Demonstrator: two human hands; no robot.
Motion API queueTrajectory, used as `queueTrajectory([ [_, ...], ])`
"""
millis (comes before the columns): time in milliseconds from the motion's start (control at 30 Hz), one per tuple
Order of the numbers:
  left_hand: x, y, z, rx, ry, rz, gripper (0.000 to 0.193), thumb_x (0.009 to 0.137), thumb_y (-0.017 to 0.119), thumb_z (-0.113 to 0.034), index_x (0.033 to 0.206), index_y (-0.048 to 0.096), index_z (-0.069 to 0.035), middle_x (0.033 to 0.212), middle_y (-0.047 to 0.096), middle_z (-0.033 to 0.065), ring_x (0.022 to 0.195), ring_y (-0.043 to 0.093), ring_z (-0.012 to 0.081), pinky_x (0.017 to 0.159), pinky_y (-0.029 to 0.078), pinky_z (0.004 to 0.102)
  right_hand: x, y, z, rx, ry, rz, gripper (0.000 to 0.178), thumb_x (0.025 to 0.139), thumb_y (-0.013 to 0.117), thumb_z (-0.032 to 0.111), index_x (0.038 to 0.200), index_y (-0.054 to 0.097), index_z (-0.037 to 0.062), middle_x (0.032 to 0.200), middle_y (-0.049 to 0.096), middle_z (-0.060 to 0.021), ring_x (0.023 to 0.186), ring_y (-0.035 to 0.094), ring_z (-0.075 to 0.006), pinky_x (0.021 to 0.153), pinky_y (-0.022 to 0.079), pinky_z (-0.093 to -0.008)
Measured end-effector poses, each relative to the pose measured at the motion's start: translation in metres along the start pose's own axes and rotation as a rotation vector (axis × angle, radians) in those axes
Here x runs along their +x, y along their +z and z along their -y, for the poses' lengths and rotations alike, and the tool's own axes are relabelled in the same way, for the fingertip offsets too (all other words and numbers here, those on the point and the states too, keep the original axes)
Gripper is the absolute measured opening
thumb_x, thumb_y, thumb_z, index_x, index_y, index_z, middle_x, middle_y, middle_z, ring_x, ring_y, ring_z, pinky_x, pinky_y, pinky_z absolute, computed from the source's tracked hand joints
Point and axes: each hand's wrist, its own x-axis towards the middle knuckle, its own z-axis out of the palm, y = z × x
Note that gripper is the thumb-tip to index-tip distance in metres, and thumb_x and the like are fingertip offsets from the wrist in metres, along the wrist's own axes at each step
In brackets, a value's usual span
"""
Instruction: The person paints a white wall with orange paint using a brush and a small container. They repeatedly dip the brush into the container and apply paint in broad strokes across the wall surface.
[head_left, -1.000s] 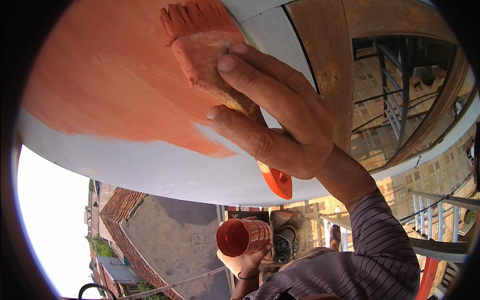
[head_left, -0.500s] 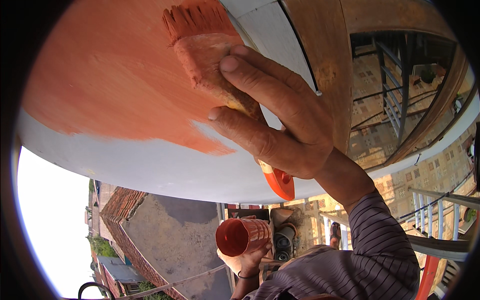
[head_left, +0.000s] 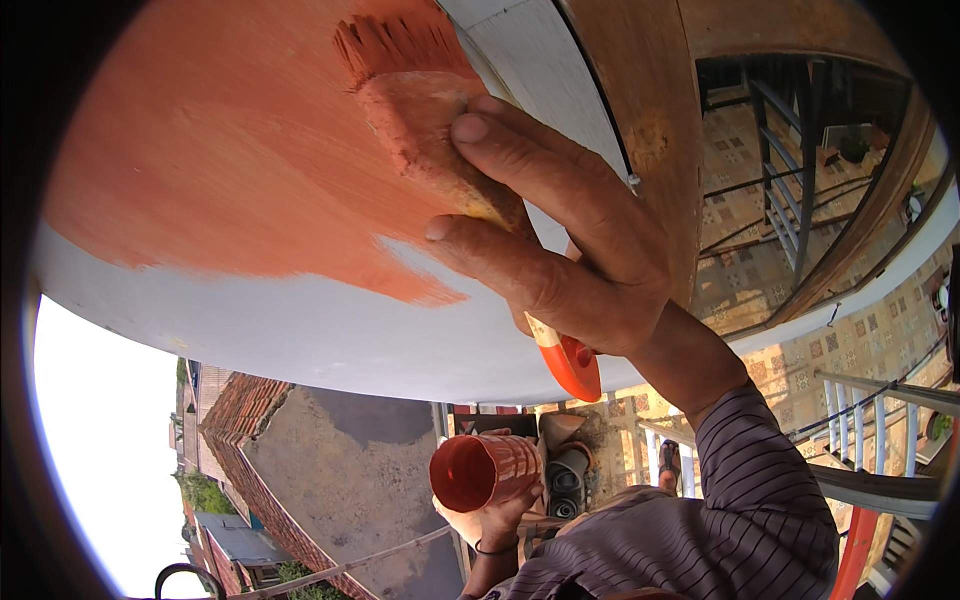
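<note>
My right hand (head_left: 575, 230) grips a wide paintbrush (head_left: 425, 115), its fingers along the paint-caked ferrule. The brush's orange handle end (head_left: 568, 370) sticks out below the palm. Its bristles, thick with terracotta-orange paint, lie against the wall (head_left: 230, 325), close to the edge of the painted area (head_left: 230, 170). Pale grey-white wall shows below the paint, with a small bare patch inside it. Lower down, my left hand (head_left: 500, 520) is wrapped round an orange-smeared cup (head_left: 475, 475), whose open mouth shows an orange inside.
Right of the brush stands a brown wooden frame (head_left: 640, 120) with a glass pane (head_left: 790, 190) reflecting a ladder. Far below lie a patterned tile floor (head_left: 840, 340) and white railings (head_left: 870, 430). A tiled roof edge (head_left: 245, 410) and grey wall (head_left: 340, 470) are at lower left.
The brush and my right hand have shifted slightly to the right, and the handle end has swung right too. The cup in my left hand has stayed almost in place.
</note>
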Motion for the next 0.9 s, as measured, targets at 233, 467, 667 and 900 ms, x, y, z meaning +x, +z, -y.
queueTrajectory([
  [233,0.003,0.000,0.000,-0.001,0.017,0.005,0.095,0.072,0.103,-0.022,0.151,0.053,-0.004,0.141,0.063,0.0105,0.128,0.065,0.0241,0.111,0.055,0.0412,0.002,0.003,-0.004,-0.057,-0.050,-0.105,0.025,0.085,0.087,0.020,0.104,0.081,0.0047,0.120,0.075,-0.0249,0.109,0.079,-0.0408,0.088,0.069,-0.0446],
  [467,0.007,0.002,-0.001,0.004,0.039,0.011,0.096,0.072,0.104,-0.024,0.151,0.053,-0.004,0.141,0.063,0.0106,0.128,0.065,0.0242,0.111,0.054,0.0414,-0.005,-0.007,0.002,0.011,0.035,0.022,0.036,0.085,0.090,0.013,0.119,0.081,0.0052,0.146,0.064,-0.0275,0.140,0.064,-0.0399,0.118,0.058,-0.0484],
  [667,0.008,0.004,-0.002,0.006,0.062,0.010,0.097,0.072,0.105,-0.025,0.151,0.053,-0.004,0.142,0.063,0.0107,0.128,0.065,0.0243,0.111,0.054,0.0415,-0.007,-0.009,0.002,0.006,0.040,0.026,0.035,0.086,0.089,0.014,0.119,0.081,0.0054,0.145,0.064,-0.0283,0.139,0.065,-0.0398,0.117,0.059,-0.0483],
  [900,0.017,0.008,-0.002,0.012,0.147,0.015,0.098,0.071,0.105,-0.027,0.151,0.053,-0.004,0.142,0.062,0.0108,0.129,0.065,0.0244,0.111,0.054,0.0417,-0.012,-0.012,0.008,-0.011,0.079,0.046,0.034,0.086,0.089,0.012,0.118,0.081,0.0045,0.144,0.064,-0.0288,0.138,0.065,-0.0407,0.115,0.060,-0.0477],
])
